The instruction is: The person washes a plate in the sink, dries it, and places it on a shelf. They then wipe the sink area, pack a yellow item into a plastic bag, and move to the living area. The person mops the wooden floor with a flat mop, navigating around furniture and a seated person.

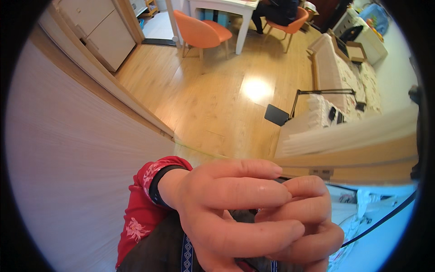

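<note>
My left hand (224, 210) reaches in from the left at the bottom of the view, its fingers bent and spread a little. Its fingertips meet the curled fingers of my right hand (302, 217). No object shows between the two hands, though the palms and thumbs are mostly hidden. A red sleeve (136, 221) with pink flowers and a black band (157, 187) cover the left wrist. Below the hands lies a dark apron (153, 250) with blue patterned trim.
Door panels and frames stand left (85, 163) and right (373, 170). Ahead are a wooden floor (210, 102), an orange chair (200, 34), a white table (243, 27) and a seated person (277, 13). A black jointed arm stand (297, 98) rises by a sofa (328, 64).
</note>
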A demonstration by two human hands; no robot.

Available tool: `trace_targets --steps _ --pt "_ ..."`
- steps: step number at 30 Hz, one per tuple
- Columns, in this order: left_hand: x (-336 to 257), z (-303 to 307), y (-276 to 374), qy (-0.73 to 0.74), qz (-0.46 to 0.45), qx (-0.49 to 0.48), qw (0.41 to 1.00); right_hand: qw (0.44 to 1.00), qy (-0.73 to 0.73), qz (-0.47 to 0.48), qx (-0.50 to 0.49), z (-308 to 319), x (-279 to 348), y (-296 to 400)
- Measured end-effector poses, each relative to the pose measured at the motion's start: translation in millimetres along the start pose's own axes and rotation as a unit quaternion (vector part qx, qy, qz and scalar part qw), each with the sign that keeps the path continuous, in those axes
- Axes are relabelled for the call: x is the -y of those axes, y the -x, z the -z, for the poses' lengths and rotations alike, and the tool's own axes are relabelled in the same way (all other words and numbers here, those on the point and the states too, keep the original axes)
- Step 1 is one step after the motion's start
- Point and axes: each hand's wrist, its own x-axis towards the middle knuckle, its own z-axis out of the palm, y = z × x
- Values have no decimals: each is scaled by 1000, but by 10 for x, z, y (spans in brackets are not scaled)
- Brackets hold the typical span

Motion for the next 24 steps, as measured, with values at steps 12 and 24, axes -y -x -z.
trace_targets --steps 12,24 --pt "2078 926 -349 -54 -104 63 991 878 -319 239 264 -1088 -2211 -1144" --pt "3809 2611 -360 -466 280 57 837 828 -379 300 284 -2608 -3665 -2622"
